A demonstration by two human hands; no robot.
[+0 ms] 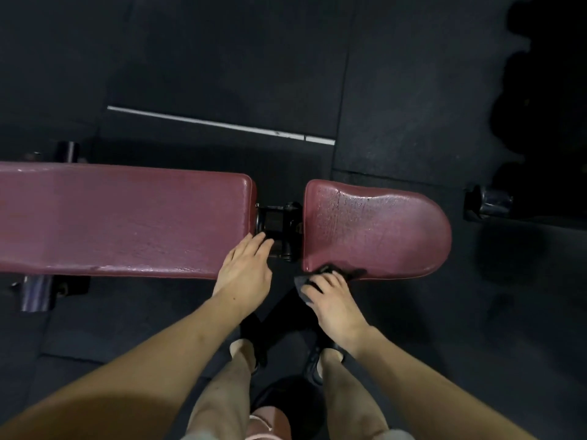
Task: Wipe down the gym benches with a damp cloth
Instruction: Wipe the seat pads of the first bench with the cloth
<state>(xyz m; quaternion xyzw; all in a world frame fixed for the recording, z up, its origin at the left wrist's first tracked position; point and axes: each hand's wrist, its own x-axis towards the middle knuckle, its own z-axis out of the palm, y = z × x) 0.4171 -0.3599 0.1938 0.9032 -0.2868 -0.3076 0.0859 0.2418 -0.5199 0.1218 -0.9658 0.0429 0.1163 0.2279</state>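
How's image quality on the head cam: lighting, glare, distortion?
Head view: dim overall, dark floor and top-right corner nearly black; wet sheen glares on the seat pad; wide-angle stretch on the forearms at the bottom edge; dark cloth under the right hand is hard to separate from the floor.

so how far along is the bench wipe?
Seat pad shows wet streaks, so it looks mostly done. In hand: right hand grips the cloth at the seat's near edge; left hand rests on the long pad. That pad looks mostly dull, so probably left.

Two bench pads [124, 217], one dark cloth [320, 276], two hands [246, 271], perhaps two shoes [254, 347]
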